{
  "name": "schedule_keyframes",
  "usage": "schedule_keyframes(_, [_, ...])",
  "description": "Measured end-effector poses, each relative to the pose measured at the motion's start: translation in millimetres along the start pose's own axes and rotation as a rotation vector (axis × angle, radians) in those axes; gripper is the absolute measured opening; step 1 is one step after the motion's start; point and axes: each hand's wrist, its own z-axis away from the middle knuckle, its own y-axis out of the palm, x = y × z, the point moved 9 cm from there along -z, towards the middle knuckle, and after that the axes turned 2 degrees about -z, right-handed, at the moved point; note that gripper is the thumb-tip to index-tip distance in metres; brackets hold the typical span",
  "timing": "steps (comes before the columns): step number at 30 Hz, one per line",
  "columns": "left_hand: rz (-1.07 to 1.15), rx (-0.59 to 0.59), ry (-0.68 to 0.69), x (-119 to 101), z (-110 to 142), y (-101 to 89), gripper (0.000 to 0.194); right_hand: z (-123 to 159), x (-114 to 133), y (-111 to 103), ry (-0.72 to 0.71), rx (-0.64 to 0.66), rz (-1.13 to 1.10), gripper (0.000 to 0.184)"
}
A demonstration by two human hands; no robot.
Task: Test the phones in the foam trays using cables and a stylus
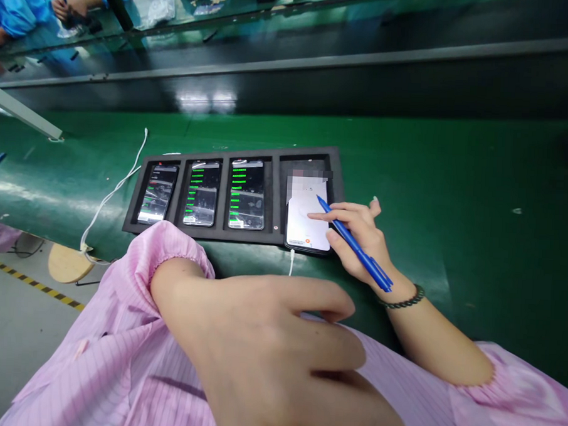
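Note:
A blue pen lies between the thumb and fingers of my right hand, its tip pointing up and left. One of that hand's fingers reaches over the white lit screen of a smartphone; touching it or not, I cannot tell. The phone sits partly over the right compartment of a black tray, with a white cable plug at its lower end. My left hand is close to the camera, its fingers bent and their tips hidden; whatever it holds cannot be seen.
Three phones with dark screens, a left one, a middle one and a right one, rest in the tray. White cables cross the green table. Beyond a dark ledge, a person's hands show. A stool stands below left.

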Motion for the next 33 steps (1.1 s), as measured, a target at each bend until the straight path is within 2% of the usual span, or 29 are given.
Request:
schedule_keyframes(4, [0.005, -0.043, -0.001, 4.7, -2.3, -5.0, 0.029, -0.3, 3.9, -1.5, -0.023, -0.009, 0.05, 0.024])
schedule_keyframes(10, [0.017, -0.06, 0.019, 4.1, -1.5, -10.8, 0.026, -2.3, -1.3, -4.7, 0.054, -0.02, 0.088, 0.025])
schedule_keyframes(17, [-0.027, -0.028, -0.16, 3.9, 7.0, -15.4, 0.031, -5.6, 8.1, -8.8, 0.0, -0.073, 0.025, 0.018])
schedule_keyframes(20, [-0.062, 0.022, -0.168, 4.0, 8.9, -14.0, 0.033, -7.0, 8.6, -14.0, 0.038, -0.121, -0.041, 0.012])
schedule_keyframes(23, [-0.071, 0.074, -0.158, 5.4, 8.3, -12.1, 0.031, -6.0, 7.5, -24.8, 0.125, -0.239, -0.128, 0.017])
schedule_keyframes(27, [-0.002, 0.001, -0.236, 13.9, 7.0, -19.8, 0.029, -3.1, 8.1, -35.5, 0.214, -0.379, -0.343, 0.024])
schedule_keyframes(30, [0.016, -0.013, -0.283, 17.1, 6.9, -21.1, 0.03, -4.1, 15.0, -34.7, 0.189, -0.385, -0.494, 0.032])
schedule_keyframes(33, [0.01, 0.017, -0.293, 16.6, 6.6, -19.8, 0.029, -3.0, 17.6, -26.8, 0.222, -0.324, -0.475, 0.037])
